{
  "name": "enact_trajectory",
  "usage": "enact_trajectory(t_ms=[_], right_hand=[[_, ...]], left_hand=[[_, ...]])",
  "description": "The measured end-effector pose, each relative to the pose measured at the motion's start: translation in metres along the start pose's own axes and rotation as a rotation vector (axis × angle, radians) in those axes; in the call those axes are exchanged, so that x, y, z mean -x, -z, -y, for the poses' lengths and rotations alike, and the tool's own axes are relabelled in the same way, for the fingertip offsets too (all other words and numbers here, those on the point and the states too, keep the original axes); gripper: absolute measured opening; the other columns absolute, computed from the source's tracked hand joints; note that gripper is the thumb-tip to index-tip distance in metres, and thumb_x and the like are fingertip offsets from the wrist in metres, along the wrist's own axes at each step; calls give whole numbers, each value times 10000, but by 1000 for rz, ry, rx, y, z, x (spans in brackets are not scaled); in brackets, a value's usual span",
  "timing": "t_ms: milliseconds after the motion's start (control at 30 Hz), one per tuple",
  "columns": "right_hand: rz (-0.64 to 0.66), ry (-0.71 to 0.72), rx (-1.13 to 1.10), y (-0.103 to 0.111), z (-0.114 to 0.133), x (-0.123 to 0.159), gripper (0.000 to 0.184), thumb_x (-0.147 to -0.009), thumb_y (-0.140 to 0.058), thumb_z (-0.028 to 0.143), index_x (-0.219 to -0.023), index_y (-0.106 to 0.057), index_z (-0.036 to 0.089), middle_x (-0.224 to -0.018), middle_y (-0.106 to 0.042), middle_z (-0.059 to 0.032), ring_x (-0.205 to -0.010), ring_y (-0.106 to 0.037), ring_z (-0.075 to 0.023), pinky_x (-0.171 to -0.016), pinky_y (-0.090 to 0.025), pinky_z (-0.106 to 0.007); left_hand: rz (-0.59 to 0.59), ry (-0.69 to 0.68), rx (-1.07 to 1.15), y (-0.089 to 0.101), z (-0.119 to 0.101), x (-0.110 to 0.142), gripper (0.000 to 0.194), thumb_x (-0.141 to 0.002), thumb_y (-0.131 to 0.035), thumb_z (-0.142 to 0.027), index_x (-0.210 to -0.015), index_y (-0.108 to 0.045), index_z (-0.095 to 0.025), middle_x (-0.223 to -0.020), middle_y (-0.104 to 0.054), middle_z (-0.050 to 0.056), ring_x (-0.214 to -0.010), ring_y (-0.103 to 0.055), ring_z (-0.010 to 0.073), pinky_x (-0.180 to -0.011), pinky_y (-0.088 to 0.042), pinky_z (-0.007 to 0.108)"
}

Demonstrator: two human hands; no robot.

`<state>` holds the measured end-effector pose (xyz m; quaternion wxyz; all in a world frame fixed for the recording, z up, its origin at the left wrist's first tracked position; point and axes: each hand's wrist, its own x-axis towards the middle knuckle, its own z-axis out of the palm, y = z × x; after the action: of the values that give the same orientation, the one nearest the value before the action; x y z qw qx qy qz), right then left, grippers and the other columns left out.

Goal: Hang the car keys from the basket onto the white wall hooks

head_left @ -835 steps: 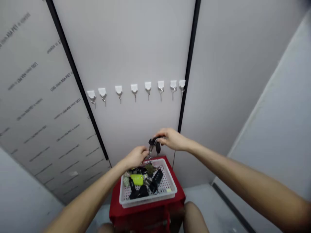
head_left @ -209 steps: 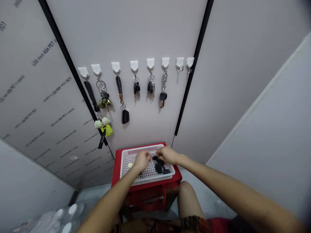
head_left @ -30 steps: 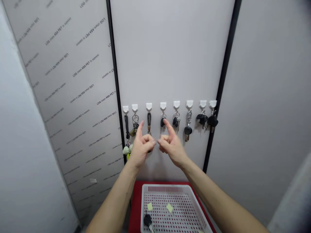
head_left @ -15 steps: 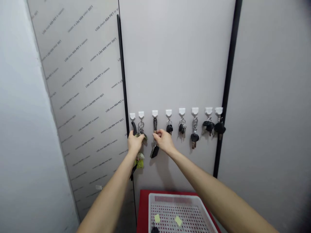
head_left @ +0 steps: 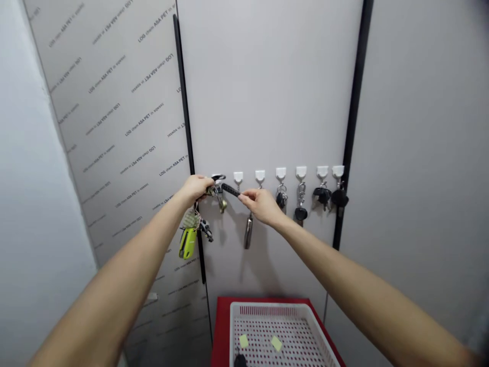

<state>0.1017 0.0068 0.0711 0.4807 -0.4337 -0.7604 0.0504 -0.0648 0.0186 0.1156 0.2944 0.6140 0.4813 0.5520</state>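
Note:
My left hand (head_left: 196, 188) is closed on a bunch of keys beside the leftmost hooks. From it hang a yellow-green key fob (head_left: 187, 243) and a dark key (head_left: 206, 230); small metal keys (head_left: 221, 204) show at its fingertips. A black strap loop (head_left: 218, 177) sticks out above the fingers. My right hand (head_left: 262, 204) pinches a dark braided key strap (head_left: 231, 190), whose far end points toward my left hand. Below that hand dangles a dark, shiny key fob (head_left: 248, 233). One white hook (head_left: 238, 177) between the hands carries nothing visible.
More white hooks run right along the panel, holding black-headed keys (head_left: 323, 194), a chained key (head_left: 301, 211) and others. A white perforated basket (head_left: 271, 308) sits on a red surface (head_left: 222, 326) below, with yellow notes (head_left: 276, 343) and a black key (head_left: 240, 360) inside.
The braided strap has come off its hook and tilts left in my right hand. My left hand has moved up and left with its keys, swinging the yellow-green fob out.

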Motion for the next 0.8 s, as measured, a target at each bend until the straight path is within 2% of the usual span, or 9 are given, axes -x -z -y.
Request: enact_trajectory(t_ms=[67, 167, 333, 433, 533, 667, 800], right_hand=[[11, -5, 18, -2, -7, 5, 298, -660, -386, 352, -684, -573, 121, -483, -463, 19, -441, -358, -61, -445, -279, -175], [-49, 5, 37, -8, -10, 0, 303, -676, -365, 358, -718, -569, 138, -489, -471, 18, -447, -370, -65, -451, -282, -176], [-97, -2, 198, -24, -2, -23, 275, -693, -346, 339, -726, -567, 179, -568, -536, -7, -505, -435, -89, -470, -285, -189], [-31, 22, 358, -29, 2, -28, 269, -703, -330, 316, -724, -566, 188, -612, -562, -30, -553, -474, -118, -476, -288, -204], [69, 66, 493, -32, 2, -25, 247, -702, -332, 257, -791, -555, 203, -684, -579, -46, -618, -505, -144, -501, -307, -216], [186, 87, 632, -38, 2, -21, 245, -692, -339, 233, -808, -552, 202, -728, -585, -71, -663, -524, -176, -511, -328, -236], [271, 107, 711, -44, 2, -20, 223, -664, -364, 200, -749, -568, 174, -720, -586, -92, -671, -529, -189, -512, -333, -244]], left_hand=[[54, 60, -39, 4, 2, -2, 89, -483, -473, -183, -448, -401, -144, -322, -362, -47, -249, -295, 44, -261, -170, 163], [45, 119, 36, 10, 4, -1, 107, -492, -463, -187, -442, -378, -145, -335, -385, -38, -258, -303, 39, -266, -192, 156], [61, 102, 26, 13, 1, 3, 84, -497, -461, -190, -464, -402, -139, -357, -411, -31, -264, -311, 37, -267, -211, 152], [76, 29, -44, 12, -3, 0, 81, -490, -476, -185, -466, -412, -141, -359, -408, -30, -271, -315, 43, -263, -207, 156], [17, -52, -122, 13, -11, -5, 84, -485, -484, -174, -453, -411, -145, -337, -381, -37, -269, -309, 47, -261, -207, 164], [-44, -92, -235, 16, -21, -13, 81, -469, -504, -171, -453, -429, -143, -305, -345, -46, -253, -299, 51, -263, -203, 174], [-162, -102, -89, 16, -32, -22, 68, -482, -486, -164, -489, -423, -140, -324, -356, -48, -258, -299, 44, -278, -204, 169]])
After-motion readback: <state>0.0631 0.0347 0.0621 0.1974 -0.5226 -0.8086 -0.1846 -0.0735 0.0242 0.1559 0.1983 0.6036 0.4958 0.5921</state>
